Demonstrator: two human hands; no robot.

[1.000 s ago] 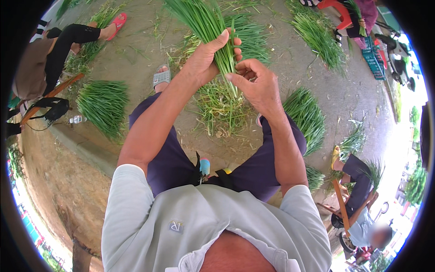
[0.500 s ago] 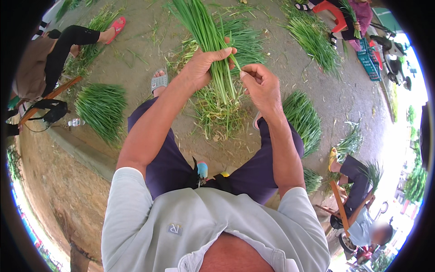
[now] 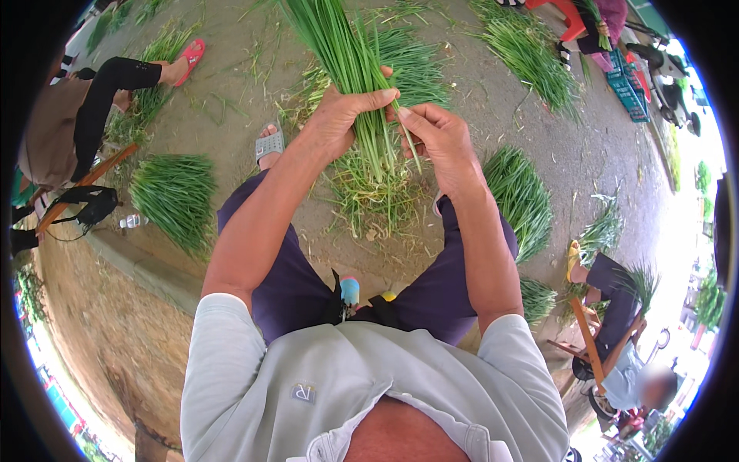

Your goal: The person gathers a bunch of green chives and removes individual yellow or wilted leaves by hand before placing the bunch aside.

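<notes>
A thick bunch of green chives [image 3: 332,48] is wrapped in my left hand [image 3: 344,115], its leaves pointing away from me and its pale stem ends hanging toward me. My right hand [image 3: 442,140] is closed in a pinch at the bunch's right side, with a single chive stalk [image 3: 416,154] at its thumb and fingertips. Beneath the bunch, a heap of yellowish-green trimmings [image 3: 373,202] lies on the ground between my feet. Just beyond it, a pile of longer chives [image 3: 416,68] is partly hidden by my hands.
Chive piles lie left [image 3: 174,202] and right [image 3: 517,192] of my legs, with another pile [image 3: 531,63] at the far right. A plastic bottle [image 3: 134,221] is by the low kerb. People sit at both sides; a teal crate [image 3: 627,88] stands far right.
My right hand has shifted slightly left, closer to the bunch, and the stalk at its fingertips now points down toward me. My left hand keeps its grip. The whole view has shifted a little.
</notes>
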